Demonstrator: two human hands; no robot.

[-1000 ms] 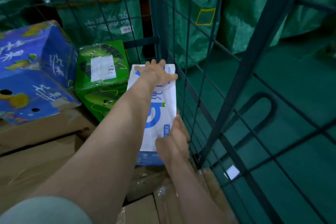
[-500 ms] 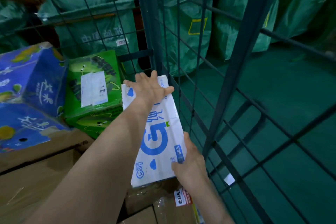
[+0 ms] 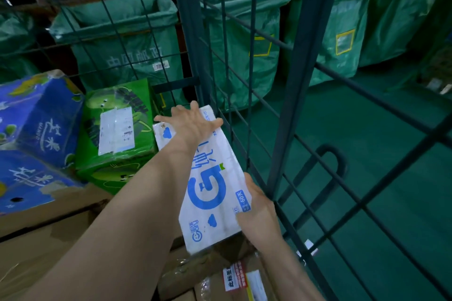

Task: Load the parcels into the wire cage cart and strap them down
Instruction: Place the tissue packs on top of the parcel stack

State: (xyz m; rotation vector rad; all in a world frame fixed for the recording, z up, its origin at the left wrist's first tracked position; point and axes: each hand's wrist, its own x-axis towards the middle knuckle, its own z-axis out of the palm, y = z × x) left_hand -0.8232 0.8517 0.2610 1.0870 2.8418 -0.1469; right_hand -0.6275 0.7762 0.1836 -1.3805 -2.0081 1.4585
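Head view, white parcel [image 3: 212, 193] — left hand [image 3: 193, 122] flat on its far end, right hand [image 3: 256, 212] gripping its near corner

We look into the wire cage cart [image 3: 286, 129], its bed covered by brown cardboard boxes [image 3: 49, 239]. On these sit a blue box [image 3: 41, 115], a green box [image 3: 115, 168] and, by the right mesh wall, a white parcel [image 3: 215, 227]. Outside the cart, green sacks [image 3: 122, 56] stand on the floor [image 3: 367, 154].
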